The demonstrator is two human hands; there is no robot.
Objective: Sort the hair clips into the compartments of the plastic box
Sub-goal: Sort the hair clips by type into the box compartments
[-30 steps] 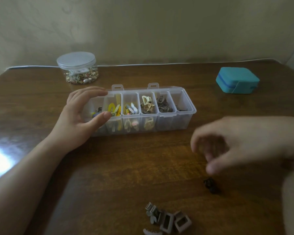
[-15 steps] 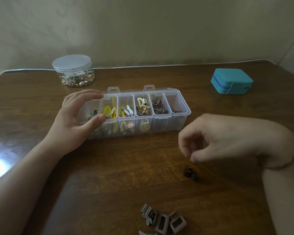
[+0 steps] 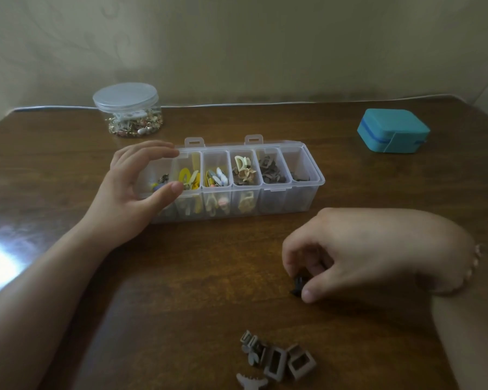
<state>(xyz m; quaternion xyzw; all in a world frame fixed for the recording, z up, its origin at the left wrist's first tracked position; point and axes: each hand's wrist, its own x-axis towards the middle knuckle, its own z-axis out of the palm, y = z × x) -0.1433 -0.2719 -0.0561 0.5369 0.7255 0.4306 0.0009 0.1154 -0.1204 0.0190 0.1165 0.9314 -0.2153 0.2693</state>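
While my right hand (image 3: pixel 358 249) is pinching the small dark clip (image 3: pixel 297 285) on the table (image 3: pixel 181 277) near the plastic box (image 3: pixel 302 204), which my left hand (image 3: pixel 133 192) is gripping at its left end, I am risking it squirting sideways from my fingertips.

The left hand (image 3: pixel 130 198) reaches in from the near left, forearm stretched out, fingers curved in an open C with the thumb apart below them. The right hand (image 3: pixel 347 249) comes in from the right, wrist bent, knuckles up, fingertips and thumb pinched together pointing down.
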